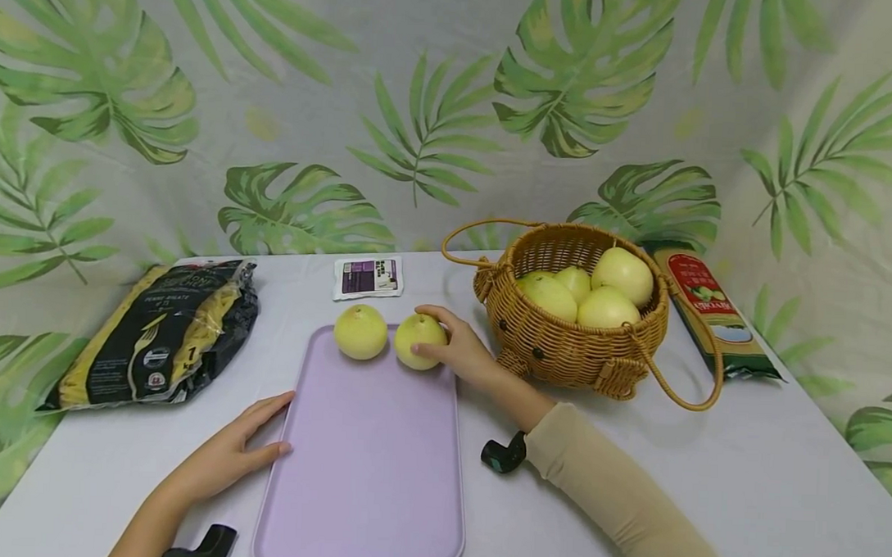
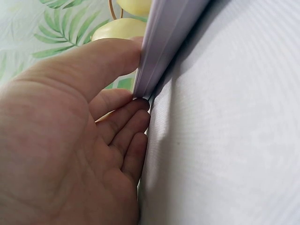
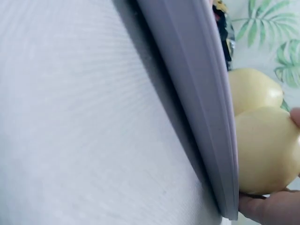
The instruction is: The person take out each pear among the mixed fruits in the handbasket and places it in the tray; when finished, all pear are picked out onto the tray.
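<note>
Left hand [image 1: 229,451] is laid flat at the left rim of the lilac tray [image 1: 369,472], fingers straight, thumb tip on the rim. In the left wrist view the thumb [image 2: 101,58] is pressed on the tray edge [image 2: 161,42] with the fingertips tucked against its underside; nothing is clasped.

A black wrist strap clip [image 1: 504,454] is seen under the right sleeve [image 1: 616,489].

Right hand [image 1: 461,349] is wrapped around the near-right yellow pear [image 1: 418,340], which sits on the far end of the tray, thumb on the near side, fingers over the top. In the right wrist view the held pear [image 3: 267,150] is pressed against the tray rim [image 3: 206,103], with a second pear [image 3: 253,89] just behind.

That second pear [image 1: 360,331] is seen just left of the held one, apart from it, also on the tray's far end.

Further back: pasta bag [image 1: 156,334] at left, small purple-and-white packet [image 1: 368,277] beyond the tray, wicker basket [image 1: 561,348] holding four more pears [image 1: 623,275] at right, flat spaghetti pack [image 1: 714,312] beside the basket. All rests on a white table [image 1: 742,469].
</note>
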Motion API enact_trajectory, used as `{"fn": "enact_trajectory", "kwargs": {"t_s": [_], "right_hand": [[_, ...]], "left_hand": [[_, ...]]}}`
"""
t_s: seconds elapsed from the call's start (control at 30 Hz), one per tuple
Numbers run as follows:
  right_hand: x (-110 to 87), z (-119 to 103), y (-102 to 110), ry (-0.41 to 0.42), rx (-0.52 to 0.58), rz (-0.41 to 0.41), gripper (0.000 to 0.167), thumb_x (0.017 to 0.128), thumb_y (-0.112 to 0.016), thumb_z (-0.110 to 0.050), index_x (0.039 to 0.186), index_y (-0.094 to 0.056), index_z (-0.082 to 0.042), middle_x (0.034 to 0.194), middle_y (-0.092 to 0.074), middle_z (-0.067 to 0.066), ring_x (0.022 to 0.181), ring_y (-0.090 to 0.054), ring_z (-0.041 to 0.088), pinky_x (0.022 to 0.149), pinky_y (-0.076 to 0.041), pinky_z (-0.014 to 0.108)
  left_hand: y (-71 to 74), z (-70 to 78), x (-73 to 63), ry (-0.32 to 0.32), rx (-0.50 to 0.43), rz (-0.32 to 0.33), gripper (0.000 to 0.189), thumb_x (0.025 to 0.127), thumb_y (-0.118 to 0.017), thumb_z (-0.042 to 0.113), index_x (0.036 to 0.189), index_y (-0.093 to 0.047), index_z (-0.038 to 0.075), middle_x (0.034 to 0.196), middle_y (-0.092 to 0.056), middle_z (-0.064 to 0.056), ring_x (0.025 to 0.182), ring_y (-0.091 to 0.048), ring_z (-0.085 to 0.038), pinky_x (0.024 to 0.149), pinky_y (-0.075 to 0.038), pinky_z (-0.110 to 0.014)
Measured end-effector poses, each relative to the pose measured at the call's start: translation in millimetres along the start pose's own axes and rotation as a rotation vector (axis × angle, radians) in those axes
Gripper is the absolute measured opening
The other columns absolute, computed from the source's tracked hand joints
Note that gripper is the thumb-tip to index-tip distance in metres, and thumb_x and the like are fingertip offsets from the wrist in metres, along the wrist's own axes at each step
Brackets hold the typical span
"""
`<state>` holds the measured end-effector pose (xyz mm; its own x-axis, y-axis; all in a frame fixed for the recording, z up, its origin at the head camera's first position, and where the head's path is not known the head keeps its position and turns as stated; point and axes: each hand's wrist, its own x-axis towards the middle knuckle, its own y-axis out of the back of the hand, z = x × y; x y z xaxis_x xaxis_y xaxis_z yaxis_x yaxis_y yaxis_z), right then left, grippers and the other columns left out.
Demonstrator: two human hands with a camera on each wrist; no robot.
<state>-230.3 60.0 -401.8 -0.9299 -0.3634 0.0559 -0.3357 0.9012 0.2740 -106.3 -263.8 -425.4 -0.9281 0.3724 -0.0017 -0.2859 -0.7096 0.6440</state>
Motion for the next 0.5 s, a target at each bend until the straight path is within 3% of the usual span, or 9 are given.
{"fn": "enact_trajectory", "kwargs": {"t_s": [0.23,0.5], "right_hand": [[-10.8,-27,5,-0.012,0.018,-0.104,0.062,0.08,-0.066,-0.003,0.135,-0.039,-0.007,0.136,-0.038,0.013,0.118,-0.042,0.029,0.09,-0.04,0.034],[-3.5,-26,-2,-0.002,0.015,-0.057,0.062,0.083,-0.066,-0.009,0.137,-0.035,-0.01,0.139,-0.034,0.008,0.107,-0.049,0.027,0.08,-0.045,0.03]], "left_hand": [[0.0,0.8,0.0,0.001,0.0,-0.002,0.065,0.085,-0.062,0.029,0.141,-0.031,0.013,0.14,-0.031,-0.012,0.129,-0.021,-0.036,0.097,-0.02,-0.059],[0.4,1.3,0.1,-0.002,-0.002,-0.003,0.065,0.085,-0.062,0.029,0.141,-0.031,0.013,0.14,-0.031,-0.013,0.129,-0.021,-0.037,0.097,-0.019,-0.06]]}}
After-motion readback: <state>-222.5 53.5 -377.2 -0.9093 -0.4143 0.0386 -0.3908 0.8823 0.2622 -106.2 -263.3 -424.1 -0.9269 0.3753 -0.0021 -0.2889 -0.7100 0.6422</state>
